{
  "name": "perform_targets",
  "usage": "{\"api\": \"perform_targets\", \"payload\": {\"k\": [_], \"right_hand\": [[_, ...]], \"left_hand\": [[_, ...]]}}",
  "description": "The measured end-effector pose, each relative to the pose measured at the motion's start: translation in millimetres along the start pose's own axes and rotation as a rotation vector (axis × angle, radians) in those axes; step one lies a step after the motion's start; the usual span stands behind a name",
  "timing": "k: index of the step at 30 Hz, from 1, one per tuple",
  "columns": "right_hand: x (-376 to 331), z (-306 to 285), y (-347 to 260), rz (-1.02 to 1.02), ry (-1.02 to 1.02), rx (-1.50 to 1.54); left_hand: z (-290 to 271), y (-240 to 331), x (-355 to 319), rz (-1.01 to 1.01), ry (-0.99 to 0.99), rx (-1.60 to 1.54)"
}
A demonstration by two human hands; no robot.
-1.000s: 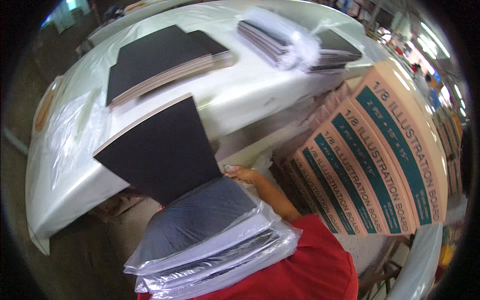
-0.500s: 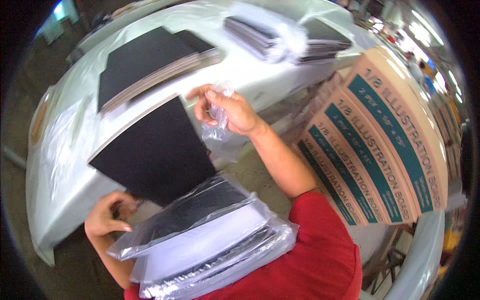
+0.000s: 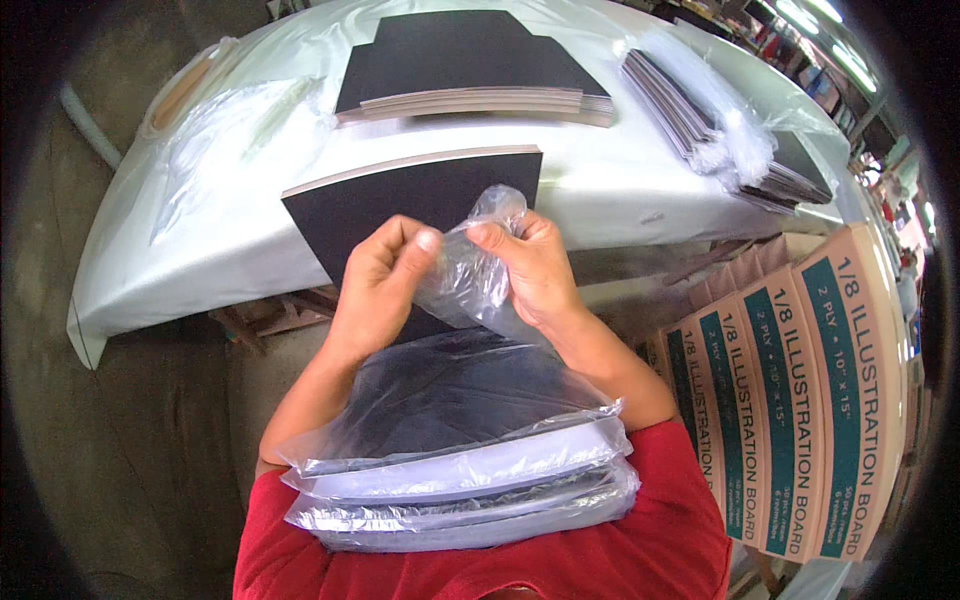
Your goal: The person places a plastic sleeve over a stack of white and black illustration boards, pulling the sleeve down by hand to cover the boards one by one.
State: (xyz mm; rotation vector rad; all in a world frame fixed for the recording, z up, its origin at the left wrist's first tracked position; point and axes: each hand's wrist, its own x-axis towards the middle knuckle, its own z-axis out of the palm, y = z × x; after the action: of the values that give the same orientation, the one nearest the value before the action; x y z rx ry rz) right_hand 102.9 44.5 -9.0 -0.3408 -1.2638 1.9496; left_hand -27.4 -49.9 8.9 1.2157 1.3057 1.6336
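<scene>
My left hand [image 3: 382, 275] and my right hand [image 3: 538, 262] are raised in front of me, fingers closed on a crumpled clear plastic bag [image 3: 465, 280]. Thumbs and fingers pinch it on both sides, and part of it bunches up above my right thumb. Just behind my hands, black boards [image 3: 400, 195] with pale edges lean tilted against the near side of the table; my hands hide part of them. Close to my red-sleeved body rests a stack of bagged boards [image 3: 460, 470], black and white, in clear plastic.
A white-covered table [image 3: 240, 235] curves across the front. On it lie a stack of black boards [image 3: 460, 65], loose clear plastic [image 3: 215, 150] at left, and partly bagged dark boards [image 3: 670, 105] at right. Printed brown cartons [image 3: 790, 400] stand in a row on my right.
My left hand has risen from beside the bagged stack to the plastic bag, which my right hand held alone. The view has turned, and the bag is now stretched between both hands.
</scene>
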Motion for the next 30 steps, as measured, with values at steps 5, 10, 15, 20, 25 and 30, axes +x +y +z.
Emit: {"api": "perform_targets", "payload": {"k": [5,10,15,20,25,30], "right_hand": [[0.0,-2.9,4.0,-0.063,-0.064,-0.021],[-9.5,8.6,-3.4,0.044,-0.141,0.344],[-17.0,-3.6,-13.5,0.165,-0.341,0.265],[-15.0,-14.3,-19.8,0.288,-0.501,-0.090],[-17.7,-24.0,-15.2,0.041,-0.163,0.074],[-29.8,-43.0,-14.3,0.117,-0.371,-0.101]], "left_hand": [[2.1,6.7,1.8,0.000,-0.033,0.109],[-5.0,-6.9,5.3,0.128,0.047,0.282],[-14.0,6.1,14.1,0.092,-0.027,0.153],[-19.3,10.7,14.0,-0.065,0.101,-0.195],[-0.1,5.7,-16.4,-0.293,-0.831,0.404],[-47.7,5.3,0.0,-0.202,-0.157,-0.594]]}}
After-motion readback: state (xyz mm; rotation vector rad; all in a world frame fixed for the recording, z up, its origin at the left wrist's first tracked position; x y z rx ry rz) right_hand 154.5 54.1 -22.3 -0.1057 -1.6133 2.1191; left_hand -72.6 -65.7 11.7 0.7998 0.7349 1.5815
